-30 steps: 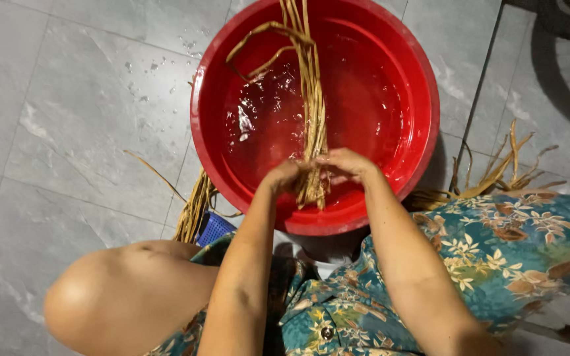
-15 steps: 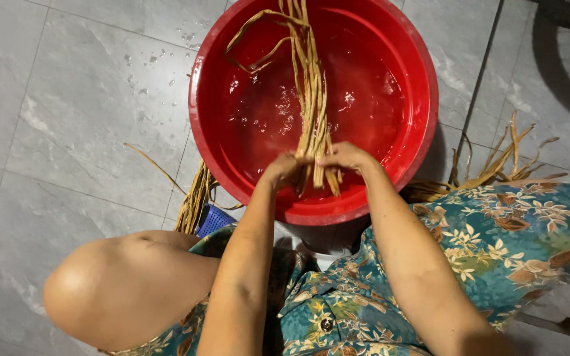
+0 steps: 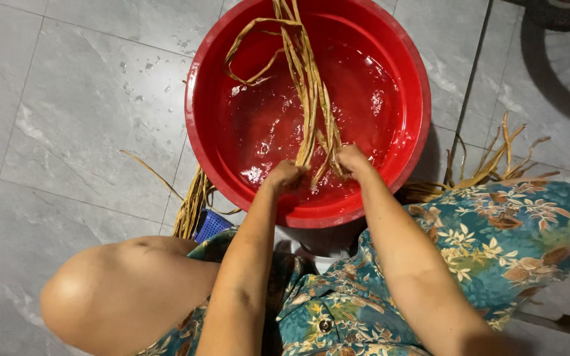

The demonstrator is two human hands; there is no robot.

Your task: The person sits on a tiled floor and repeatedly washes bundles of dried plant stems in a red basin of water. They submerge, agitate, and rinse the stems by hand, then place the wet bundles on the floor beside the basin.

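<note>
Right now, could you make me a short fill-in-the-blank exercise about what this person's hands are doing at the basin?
1. The round basin on the tiled floor is coloured ____.
2. Both hands, left hand and right hand, grip a bundle of long tan ____ over the water.
3. More dry strips lie on the floor to the basin's ____ side.
4. The small basket beside the bare knee is ____.

Missing words: red; strips; right; blue

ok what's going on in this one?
A seated person holds a bundle of long tan plant strips over a red basin with water in it. The left hand and right hand both grip the bundle's near end just inside the basin's near rim. More strips lie on the grey tile floor on both sides of the basin.
</note>
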